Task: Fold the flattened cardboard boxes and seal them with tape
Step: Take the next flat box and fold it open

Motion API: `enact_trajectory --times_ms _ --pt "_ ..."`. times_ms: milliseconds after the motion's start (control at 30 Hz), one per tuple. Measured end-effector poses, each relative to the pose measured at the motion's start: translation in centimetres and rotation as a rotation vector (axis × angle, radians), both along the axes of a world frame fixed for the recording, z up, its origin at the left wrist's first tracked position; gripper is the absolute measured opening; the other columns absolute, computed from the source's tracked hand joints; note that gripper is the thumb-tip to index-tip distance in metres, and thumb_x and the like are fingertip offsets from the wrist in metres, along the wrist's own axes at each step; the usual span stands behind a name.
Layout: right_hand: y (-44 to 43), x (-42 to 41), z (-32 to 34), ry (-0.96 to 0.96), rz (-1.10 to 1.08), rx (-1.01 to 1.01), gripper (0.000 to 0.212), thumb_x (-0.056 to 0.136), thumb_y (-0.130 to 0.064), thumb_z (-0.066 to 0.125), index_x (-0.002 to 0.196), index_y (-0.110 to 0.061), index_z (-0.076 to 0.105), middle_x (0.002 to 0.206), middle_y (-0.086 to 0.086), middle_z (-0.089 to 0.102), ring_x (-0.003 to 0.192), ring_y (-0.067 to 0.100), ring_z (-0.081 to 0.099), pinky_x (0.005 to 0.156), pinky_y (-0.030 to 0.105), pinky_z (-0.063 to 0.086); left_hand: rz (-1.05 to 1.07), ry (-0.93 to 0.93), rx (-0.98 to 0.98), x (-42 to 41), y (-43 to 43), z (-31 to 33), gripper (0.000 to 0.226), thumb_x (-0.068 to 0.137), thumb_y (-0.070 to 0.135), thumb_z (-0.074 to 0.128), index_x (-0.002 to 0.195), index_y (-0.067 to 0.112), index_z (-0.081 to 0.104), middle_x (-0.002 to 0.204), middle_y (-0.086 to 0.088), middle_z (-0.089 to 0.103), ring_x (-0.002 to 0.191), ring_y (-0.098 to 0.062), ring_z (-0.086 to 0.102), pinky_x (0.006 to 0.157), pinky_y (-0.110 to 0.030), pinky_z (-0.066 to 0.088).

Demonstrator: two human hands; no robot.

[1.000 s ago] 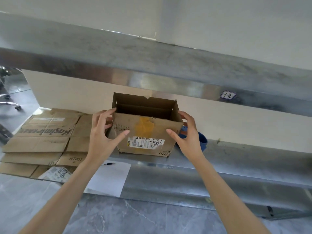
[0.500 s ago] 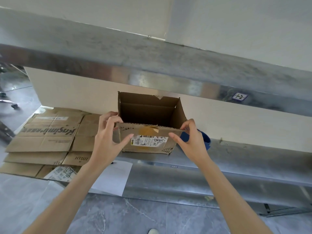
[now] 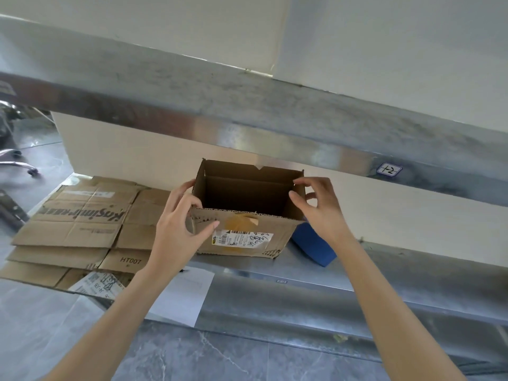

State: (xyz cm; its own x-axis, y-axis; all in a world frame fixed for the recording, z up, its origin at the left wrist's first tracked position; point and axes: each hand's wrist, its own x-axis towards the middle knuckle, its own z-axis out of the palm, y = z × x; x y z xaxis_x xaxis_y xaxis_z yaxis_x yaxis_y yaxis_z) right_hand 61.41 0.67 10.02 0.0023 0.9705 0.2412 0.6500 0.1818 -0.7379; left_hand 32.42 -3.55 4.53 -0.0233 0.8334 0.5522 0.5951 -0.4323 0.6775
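An open-topped cardboard box (image 3: 242, 237) with a shipping label and old yellow tape on its near face stands on the metal shelf (image 3: 384, 273). My left hand (image 3: 178, 229) grips its near-left corner, thumb on the front face and fingers round the left wall. My right hand (image 3: 321, 207) is at the right wall's upper edge, with thumb and forefinger curled at the rim. A stack of flattened cardboard boxes (image 3: 79, 224) lies to the left on the same shelf. No tape roll is plainly in view.
A blue object (image 3: 313, 246) sits partly hidden behind the box's right side. A white sheet (image 3: 181, 295) hangs over the shelf's front edge. An upper metal shelf (image 3: 247, 111) runs close overhead. A chair base (image 3: 16, 160) stands at far left.
The box's opening has turned more toward me and shows its inside. Both hands slid from the side walls up to the rim.
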Motion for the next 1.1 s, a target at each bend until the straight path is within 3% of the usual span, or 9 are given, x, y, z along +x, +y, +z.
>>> enact_trajectory --times_ms 200,367,500,600,700,800,900,1000,1100 --pt "2.6 -1.0 1.4 -0.103 0.003 -0.124 0.029 0.095 -0.035 0.063 0.124 -0.030 0.060 0.115 -0.004 0.045 0.091 0.013 0.056 0.097 0.036 0.049 0.031 -0.018 0.039 0.2 -0.8 -0.7 0.040 0.073 0.011 0.086 0.085 0.023 0.050 0.145 0.006 0.044 0.116 -0.026 0.059 0.086 -0.032 0.052" --pt "2.5 -2.4 1.1 -0.267 0.043 -0.108 0.051 0.092 -0.050 0.062 0.138 -0.037 0.044 0.117 -0.008 0.046 0.097 0.017 0.059 0.088 0.035 0.049 0.002 -0.010 0.075 0.4 -1.2 -0.8 0.036 0.073 0.011 0.086 0.083 0.015 0.052 0.146 -0.001 0.048 0.129 -0.019 0.052 0.094 -0.037 0.053" --pt "2.4 -3.0 1.2 -0.404 0.113 -0.122 0.067 0.091 -0.066 0.051 0.149 -0.039 0.030 0.123 -0.013 0.046 0.093 0.013 0.058 0.082 0.031 0.047 -0.007 0.007 0.040 0.7 -1.7 -0.9 0.035 0.076 0.022 0.083 0.090 0.014 0.053 0.142 0.004 0.049 0.122 -0.017 0.056 0.092 -0.029 0.053" --pt "1.9 -2.7 1.2 -0.277 0.197 -0.228 0.068 0.090 -0.073 0.041 0.150 -0.041 0.030 0.116 -0.025 0.053 0.097 0.004 0.054 0.090 0.029 0.043 0.015 -0.023 -0.025 0.3 -1.2 -0.5 0.043 0.080 0.037 0.077 0.111 0.021 0.052 0.130 0.010 0.059 0.105 -0.006 0.060 0.087 -0.034 0.054" --pt "1.4 -1.0 1.0 -0.050 0.270 -0.357 0.069 0.081 -0.082 0.038 0.144 -0.053 0.035 0.105 -0.049 0.052 0.105 -0.013 0.047 0.095 0.024 0.037 -0.003 -0.014 -0.167 -0.2 -0.3 0.3 0.060 0.083 0.056 0.065 0.131 0.030 0.040 0.104 0.008 0.064 0.086 0.001 0.059 0.079 -0.028 0.048" --pt "1.1 0.4 0.7 0.026 0.348 -0.385 0.074 0.076 -0.076 0.059 0.143 -0.054 0.036 0.121 -0.038 0.055 0.117 -0.012 0.048 0.095 0.022 0.040 0.032 -0.010 -0.205 -0.4 1.3 0.5 0.056 0.086 0.060 0.058 0.130 0.033 0.037 0.072 0.005 0.056 0.063 -0.007 0.054 0.061 -0.028 0.044" --pt "1.8 0.6 -0.7 0.037 0.287 -0.253 0.076 0.080 -0.035 0.081 0.145 -0.040 0.042 0.128 -0.018 0.054 0.118 0.004 0.054 0.085 0.019 0.053 0.063 -0.155 -0.228 -0.7 3.1 0.6 0.048 0.092 0.032 0.068 0.127 0.033 0.037 0.095 -0.005 0.066 0.084 -0.019 0.066 0.076 -0.048 0.058" --pt "2.5 0.1 -1.5 0.062 0.168 -0.160 0.091 0.076 -0.018 0.086 0.149 -0.033 0.034 0.139 -0.007 0.039 0.111 0.011 0.054 0.077 0.027 0.059 0.107 -0.085 -0.225 -1.1 4.5 0.5 0.067 0.082 0.022 0.079 0.133 0.033 0.037 0.125 0.005 0.053 0.099 -0.015 0.059 0.084 -0.043 0.056" --pt "3.2 0.2 -2.1 0.055 0.155 -0.215 0.107 0.076 -0.022 0.086 0.156 -0.029 0.016 0.155 -0.009 0.019 0.133 0.013 0.038 0.101 0.039 0.049 0.020 -0.077 -0.314 -1.7 5.6 0.8 0.088 0.081 0.021 0.081 0.149 0.036 0.027 0.153 0.008 0.030 0.131 -0.017 0.044 0.095 -0.038 0.048"
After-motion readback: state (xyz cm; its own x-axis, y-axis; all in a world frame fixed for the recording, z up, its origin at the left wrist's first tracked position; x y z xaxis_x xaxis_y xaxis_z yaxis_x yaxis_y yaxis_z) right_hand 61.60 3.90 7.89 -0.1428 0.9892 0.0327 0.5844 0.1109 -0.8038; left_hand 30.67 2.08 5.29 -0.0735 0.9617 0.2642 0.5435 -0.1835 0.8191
